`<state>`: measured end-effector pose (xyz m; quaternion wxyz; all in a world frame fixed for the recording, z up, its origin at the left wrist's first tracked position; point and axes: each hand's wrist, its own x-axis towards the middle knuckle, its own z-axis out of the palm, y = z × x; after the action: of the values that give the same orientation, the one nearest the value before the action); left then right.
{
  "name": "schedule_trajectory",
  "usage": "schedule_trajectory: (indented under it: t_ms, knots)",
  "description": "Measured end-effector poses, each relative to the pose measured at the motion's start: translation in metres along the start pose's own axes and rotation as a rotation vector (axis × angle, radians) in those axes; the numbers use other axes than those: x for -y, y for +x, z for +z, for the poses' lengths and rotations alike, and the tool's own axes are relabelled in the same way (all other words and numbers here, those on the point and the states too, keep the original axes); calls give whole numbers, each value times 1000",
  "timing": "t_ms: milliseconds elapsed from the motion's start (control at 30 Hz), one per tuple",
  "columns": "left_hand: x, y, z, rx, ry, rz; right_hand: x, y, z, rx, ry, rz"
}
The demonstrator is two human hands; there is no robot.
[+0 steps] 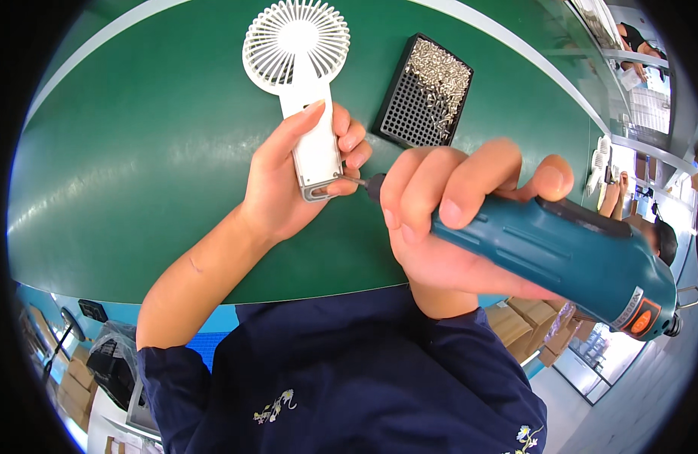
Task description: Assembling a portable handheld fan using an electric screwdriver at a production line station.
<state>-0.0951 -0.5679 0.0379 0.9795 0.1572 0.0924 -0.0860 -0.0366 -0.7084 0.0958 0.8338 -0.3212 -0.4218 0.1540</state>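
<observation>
At upper centre my left hand [277, 178] clamps the white fan [305, 94], long axis near-vertical, while my right hand [447, 200], fingers closed round the screwdriver [545, 242], holds its bit [353, 180] at the fan's lower-right corner.

Left of the white fan [304, 85], the green tabletop [137, 151] offers a broad open path; the left hand [276, 163] wraps the fan's handle, its forearm [201, 272] blocking the lower-left approach to the fan; right of the fan, an open strip runs between it and the black tray [409, 107]; at the fan's lower right, the right hand [449, 208] and teal electric screwdriver [553, 246] bar passage.
</observation>
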Motion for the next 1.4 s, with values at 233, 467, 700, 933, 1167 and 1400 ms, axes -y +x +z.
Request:
schedule_trajectory:
  t_ms: [233,467,700,933,1167,1400]
  knots:
    - [2,1,2,-43,11,12,1,-1,0,23,-23,17]
    - [3,2,1,-30,-18,2,8,7,1,34,-40,-51]
    - [3,-4,-3,-52,-31,-2,13,29,-46,-533,-288,-279]
    - [4,-1,2,-38,78,-7,-2,23,-79,-610,-301,-244]
    - [4,-1,5,-71,112,30,-11,24,-73,-597,-322,-249]
    - [10,1,10,-110,236,120,14,30,-49,-678,-272,-276]
